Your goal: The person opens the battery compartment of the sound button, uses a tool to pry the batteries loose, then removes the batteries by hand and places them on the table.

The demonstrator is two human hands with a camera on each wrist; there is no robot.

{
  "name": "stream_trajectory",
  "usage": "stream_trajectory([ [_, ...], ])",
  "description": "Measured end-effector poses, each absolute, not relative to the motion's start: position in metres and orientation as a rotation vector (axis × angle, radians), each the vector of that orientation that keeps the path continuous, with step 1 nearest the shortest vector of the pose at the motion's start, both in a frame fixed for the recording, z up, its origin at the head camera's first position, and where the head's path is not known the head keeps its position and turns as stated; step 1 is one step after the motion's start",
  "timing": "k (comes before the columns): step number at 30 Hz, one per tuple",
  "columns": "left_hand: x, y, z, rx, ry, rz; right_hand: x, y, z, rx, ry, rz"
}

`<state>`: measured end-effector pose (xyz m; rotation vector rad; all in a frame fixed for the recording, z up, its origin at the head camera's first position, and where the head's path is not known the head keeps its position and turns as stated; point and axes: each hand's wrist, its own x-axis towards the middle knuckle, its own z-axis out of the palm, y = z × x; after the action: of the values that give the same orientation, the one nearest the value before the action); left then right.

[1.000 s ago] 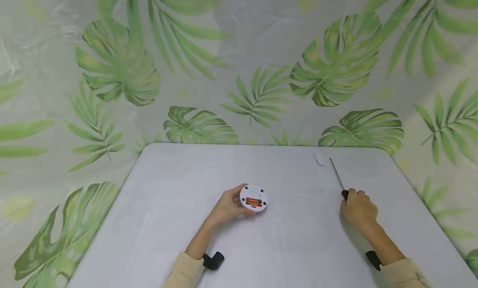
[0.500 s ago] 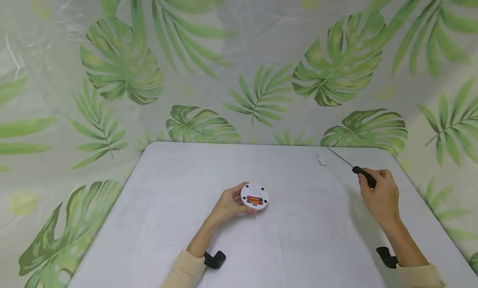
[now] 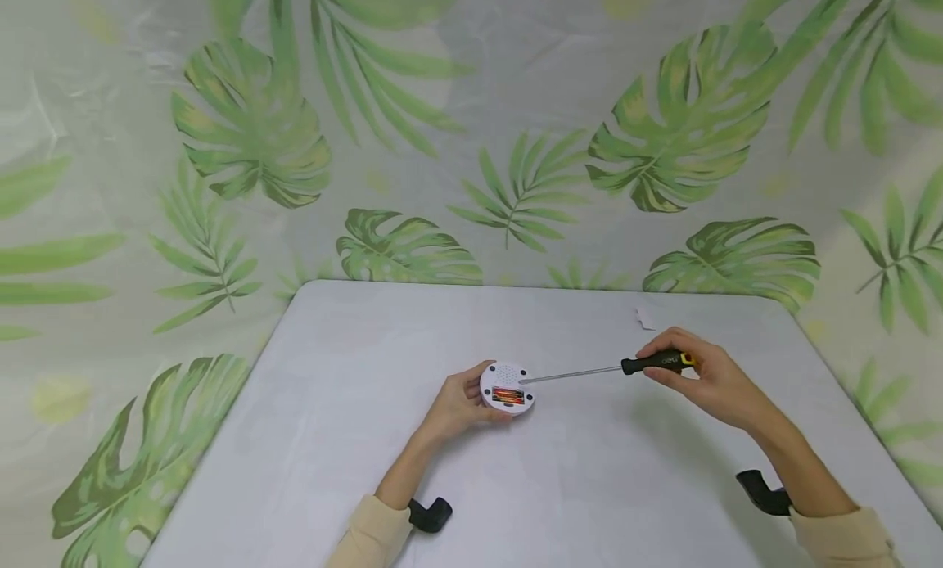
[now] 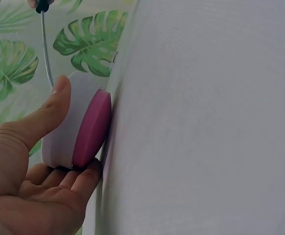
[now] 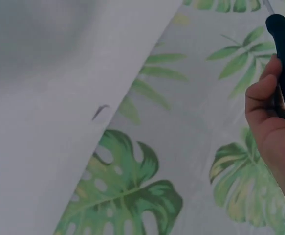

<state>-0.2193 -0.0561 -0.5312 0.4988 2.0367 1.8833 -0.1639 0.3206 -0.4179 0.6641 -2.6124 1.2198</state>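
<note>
My left hand point(image 3: 451, 408) grips a round white device point(image 3: 507, 372) by its side, thumb and fingers around the rim. Its underside faces up, with speaker holes, dark feet and an uncovered compartment holding red-orange batteries point(image 3: 508, 396). In the left wrist view, the device's other side shows as a pink disc point(image 4: 94, 129) close to the table. My right hand point(image 3: 710, 380) holds a screwdriver point(image 3: 656, 362) by its black handle with a yellow end. The long shaft points left, and its tip is at the device above the batteries; contact is hard to confirm.
A small white piece point(image 3: 645, 318) lies near the far edge of the white table point(image 3: 354, 347). A leaf-patterned sheet point(image 3: 516, 85) hangs behind. Black wrist mounts point(image 3: 430, 515) are on both forearms.
My right hand has raised the screwdriver from the table and swung its shaft leftward, bringing the tip to the device. My left hand keeps its hold; the head view has shifted slightly.
</note>
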Motion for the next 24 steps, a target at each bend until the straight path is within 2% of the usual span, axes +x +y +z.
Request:
stream_trajectory([
  [9, -0.220, -0.055, -0.531, 0.484, 2.052, 1.877, -0.179, 0.306, -0.392, 0.938, -2.624, 1.056],
  [24, -0.215, -0.052, -0.527, 0.488, 2.097, 1.893, -0.183, 0.271, -0.350, 0.989, -2.740, 0.867],
])
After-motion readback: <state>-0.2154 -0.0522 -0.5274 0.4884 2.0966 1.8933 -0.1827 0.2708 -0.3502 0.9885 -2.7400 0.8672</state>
